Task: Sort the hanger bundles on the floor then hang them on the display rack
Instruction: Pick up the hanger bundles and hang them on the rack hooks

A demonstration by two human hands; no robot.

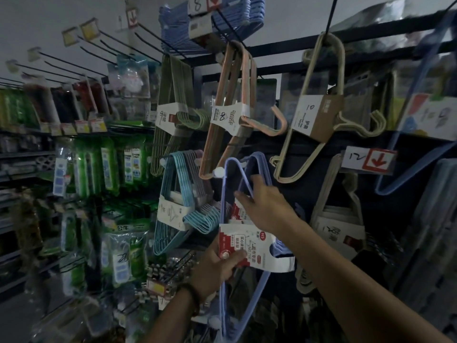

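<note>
Both hands are on the blue hanger bundle (223, 199), middle of the scene. The left hand (215, 268) pinches its red-and-white label (249, 241). The right hand (267, 206) curls round the top wires, beside a white-tipped peg (218, 172).

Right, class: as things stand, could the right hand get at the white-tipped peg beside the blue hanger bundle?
Probably yes. The right hand grips the blue hanger bundle close beside the white-tipped peg, and only the bundle's own frame lies between them.
</note>
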